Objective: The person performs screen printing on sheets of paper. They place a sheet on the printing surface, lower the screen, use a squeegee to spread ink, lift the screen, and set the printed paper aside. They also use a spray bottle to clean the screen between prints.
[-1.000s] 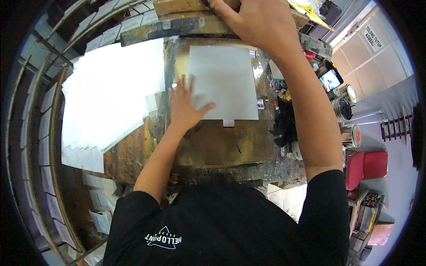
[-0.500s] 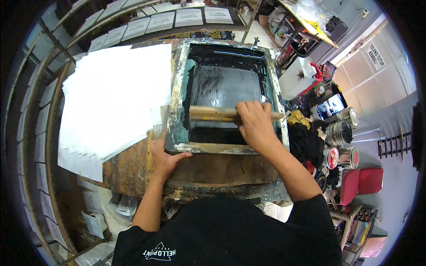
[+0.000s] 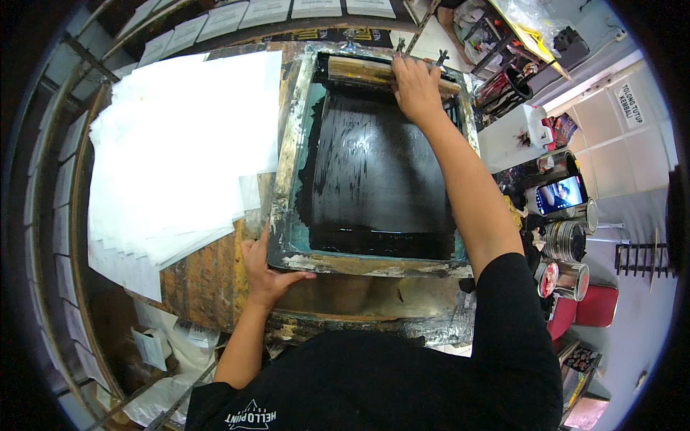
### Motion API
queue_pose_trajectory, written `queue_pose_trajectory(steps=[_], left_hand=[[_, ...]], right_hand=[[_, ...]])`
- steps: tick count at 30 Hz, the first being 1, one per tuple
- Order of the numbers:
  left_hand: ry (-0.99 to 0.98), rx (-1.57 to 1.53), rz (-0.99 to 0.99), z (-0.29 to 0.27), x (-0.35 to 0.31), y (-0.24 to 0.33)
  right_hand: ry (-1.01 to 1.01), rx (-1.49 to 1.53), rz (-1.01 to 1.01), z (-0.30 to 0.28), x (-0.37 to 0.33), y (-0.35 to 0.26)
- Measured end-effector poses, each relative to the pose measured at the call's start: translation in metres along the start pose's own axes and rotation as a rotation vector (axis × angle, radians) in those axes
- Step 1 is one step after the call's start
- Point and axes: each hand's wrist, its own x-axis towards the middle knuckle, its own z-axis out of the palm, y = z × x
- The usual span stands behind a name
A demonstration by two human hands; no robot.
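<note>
A wooden-framed printing screen (image 3: 289,172) lies on the worktable in front of me, its mesh coated with wet black ink (image 3: 374,172). My right hand (image 3: 418,93) is closed over the wooden handle of a squeegee (image 3: 359,70) at the screen's far end. The squeegee lies crosswise, its blade hidden below the handle. At the near left corner of the frame, my left hand (image 3: 266,276) grips the wood. Its thumb points right along the near edge, and its other fingers are partly hidden at the left side.
Loosely stacked white paper (image 3: 180,151) covers the table's left side. Drying racks (image 3: 79,172) stand farther left, with printed sheets (image 3: 269,12) on a shelf beyond. To the right are a white container (image 3: 510,140), paint cans (image 3: 573,279) and a lit phone (image 3: 559,194).
My right hand has pushed the squeegee from the near part of the screen to its far end. My left hand keeps its place at the frame corner. The view has shifted slightly.
</note>
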Motion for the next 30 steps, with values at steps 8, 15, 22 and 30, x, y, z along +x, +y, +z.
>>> queue_pose_trajectory(steps=[8, 15, 22, 30], left_hand=[[-0.009, -0.036, -0.032, 0.001, -0.001, -0.001], [0.030, 0.002, -0.007, 0.002, -0.004, -0.002], [0.045, -0.017, 0.006, -0.003, -0.001, 0.012], [0.083, 0.129, -0.013, 0.002, -0.004, 0.000]], right_hand=[[-0.114, -0.010, 0.049, 0.017, 0.001, -0.002], [-0.169, 0.003, 0.017, -0.066, -0.060, -0.050], [-0.322, 0.147, 0.037, -0.198, -0.164, -0.112], [-0.334, 0.195, 0.003, -0.220, -0.170, -0.111]])
